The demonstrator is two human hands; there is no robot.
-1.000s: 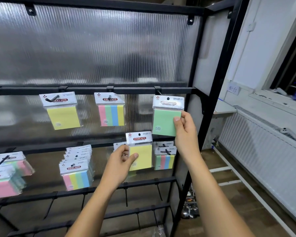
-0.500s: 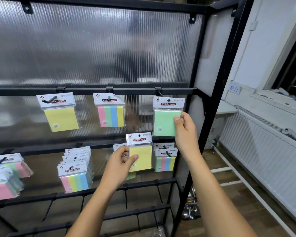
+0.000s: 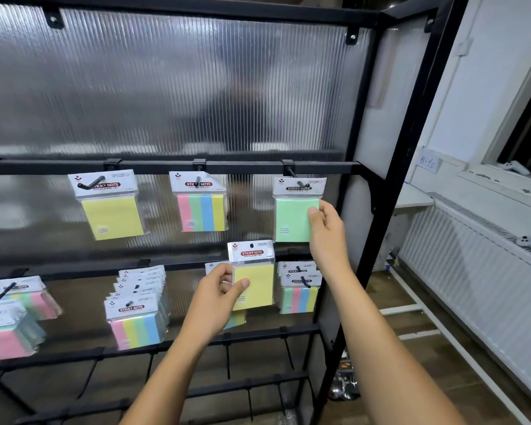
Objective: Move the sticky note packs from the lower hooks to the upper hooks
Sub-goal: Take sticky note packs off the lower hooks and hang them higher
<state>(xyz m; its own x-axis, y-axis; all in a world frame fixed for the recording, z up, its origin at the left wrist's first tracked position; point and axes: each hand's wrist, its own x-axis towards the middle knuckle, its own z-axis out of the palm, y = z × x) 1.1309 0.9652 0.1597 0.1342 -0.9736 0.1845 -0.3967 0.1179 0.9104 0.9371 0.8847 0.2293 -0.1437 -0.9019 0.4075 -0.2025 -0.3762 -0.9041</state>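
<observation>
Ribbed translucent panelling (image 3: 196,87) backs a black metal rack (image 3: 411,148) across the frame's left and centre. Red "STICKY NOTE" labels head the packs. Right of centre, the right hand (image 3: 325,231) pinches a pale green pack (image 3: 293,220) hanging on the upper rail's right hook (image 3: 292,173). At lower centre, the left hand (image 3: 218,292) grips a yellow pack (image 3: 255,283), held free between the rails with bare panel just above it.

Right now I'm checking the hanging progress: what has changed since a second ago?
The right hand has pushed the green pack onto the upper right hook, whose tip now shows through the header hole; it keeps its grip. The left hand still holds the yellow pack; other packs unchanged.
</observation>
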